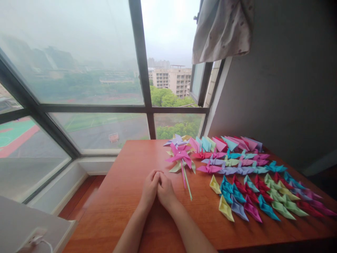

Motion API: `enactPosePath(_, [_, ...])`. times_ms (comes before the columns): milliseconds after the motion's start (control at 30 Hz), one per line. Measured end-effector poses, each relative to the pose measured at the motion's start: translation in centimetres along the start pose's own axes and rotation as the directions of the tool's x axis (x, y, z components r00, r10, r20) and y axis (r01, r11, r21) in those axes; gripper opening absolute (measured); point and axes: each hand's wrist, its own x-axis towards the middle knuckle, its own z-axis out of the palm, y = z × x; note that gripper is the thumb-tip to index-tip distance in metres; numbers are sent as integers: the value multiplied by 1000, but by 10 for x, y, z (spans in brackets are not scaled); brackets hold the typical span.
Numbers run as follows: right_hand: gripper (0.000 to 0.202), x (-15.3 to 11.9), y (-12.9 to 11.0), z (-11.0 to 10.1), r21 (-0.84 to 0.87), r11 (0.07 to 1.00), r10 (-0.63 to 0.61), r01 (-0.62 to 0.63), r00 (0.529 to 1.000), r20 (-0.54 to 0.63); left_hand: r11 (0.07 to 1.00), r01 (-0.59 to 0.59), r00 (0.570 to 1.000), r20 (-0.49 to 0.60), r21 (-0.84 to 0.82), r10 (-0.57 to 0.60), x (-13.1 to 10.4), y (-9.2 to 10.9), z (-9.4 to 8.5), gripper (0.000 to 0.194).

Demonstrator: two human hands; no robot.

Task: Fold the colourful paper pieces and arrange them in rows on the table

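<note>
My left hand (149,188) and my right hand (166,189) rest together on the reddish-brown wooden table (116,207). Their thumbs and index fingers touch at the top, and both hands are closed, fingers curled inward. No object shows in either one; the undersides are hidden. Just beyond and right of them lies a pink paper pinwheel (179,154), its thin stick pointing toward me. Beside it are a lavender pinwheel (177,140) and pale yellow-green blades partly covered by the pink one.
Right of the pinwheels stand rows of folded paper cranes (231,170), folded paper pieces (229,143) at the back, and several paper boats (250,193) nearer me. A window (92,109) borders the far side, with a curtain (223,31) above. A wall socket (35,239) sits lower left.
</note>
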Motion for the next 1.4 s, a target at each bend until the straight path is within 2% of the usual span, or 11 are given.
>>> enactPosePath(1400, [22, 0, 0, -1, -34, 999, 4, -4, 1000, -7, 1000, 2, 1000, 4, 12, -2, -1, 4, 0, 26])
